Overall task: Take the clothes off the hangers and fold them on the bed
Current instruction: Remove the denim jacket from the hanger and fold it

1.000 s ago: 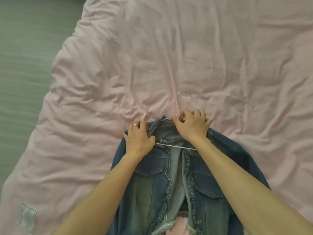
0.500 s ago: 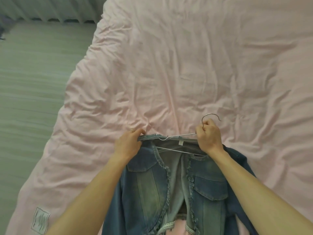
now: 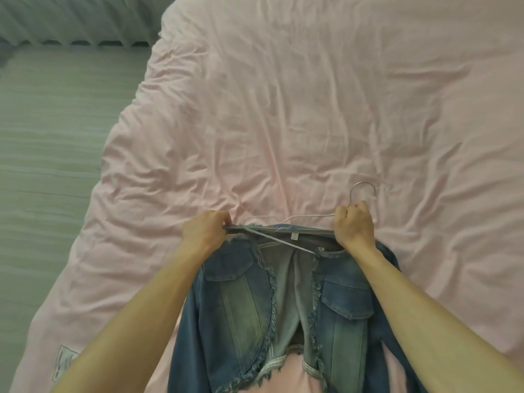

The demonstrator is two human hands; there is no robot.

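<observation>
A blue denim jacket [image 3: 283,307] with frayed edges lies front-up on the pink bed cover [image 3: 312,109], close to me. A thin metal wire hanger [image 3: 312,217] sticks half out of its collar, hook pointing right. My left hand [image 3: 205,234] pinches the left end of the collar. My right hand [image 3: 354,225] grips the hanger just below its hook, at the collar's right end. One hanger arm still crosses inside the neck opening.
The pink cover spreads wide and wrinkled ahead and to the right. Its left edge drops to a grey-green striped floor [image 3: 48,165]. A white care label [image 3: 63,361] sits on the cover's near left corner.
My right hand has pulled the hanger to the right, partly out of the collar. My left hand has shifted left, stretching the collar flat.
</observation>
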